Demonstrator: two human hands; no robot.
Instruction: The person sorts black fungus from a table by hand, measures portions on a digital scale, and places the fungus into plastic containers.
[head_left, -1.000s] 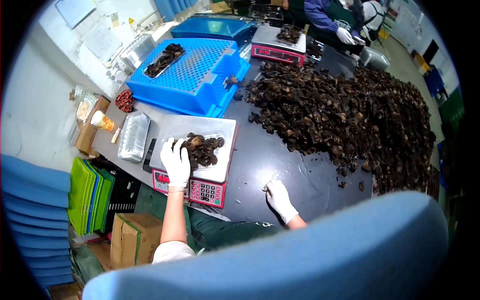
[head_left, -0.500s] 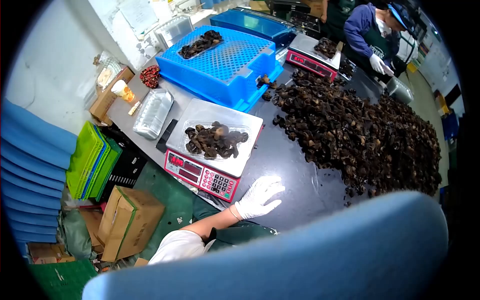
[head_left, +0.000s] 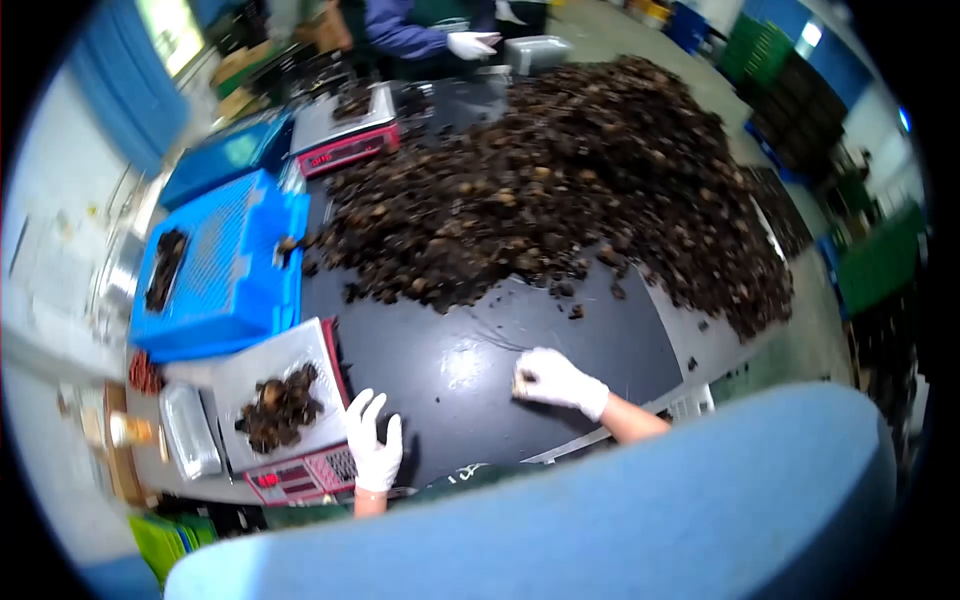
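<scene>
Your R hand [head_left: 562, 382], low over the table [head_left: 455, 415], has thumb and fingers pinched, apparently on a small brown piece [head_left: 522, 384]. Your L hand [head_left: 372, 445] is beside the near scale [head_left: 268, 359], fingers spread. Dark pieces [head_left: 280, 408] sit on its pan; the heap [head_left: 560, 200] lies beyond. Step, as judged: single-piece handling near scale — any placing calls for light pinch, L fingers off pan. Red digits [head_left: 267, 481] illegible; no brand legible.

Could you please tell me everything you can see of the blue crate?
The blue crate looks like plastic, with a lattice top and a notched right side. It sits on the table, beyond the near scale. A tray of dark pieces lies on top. The left hand and right hand are clear of it.
</scene>
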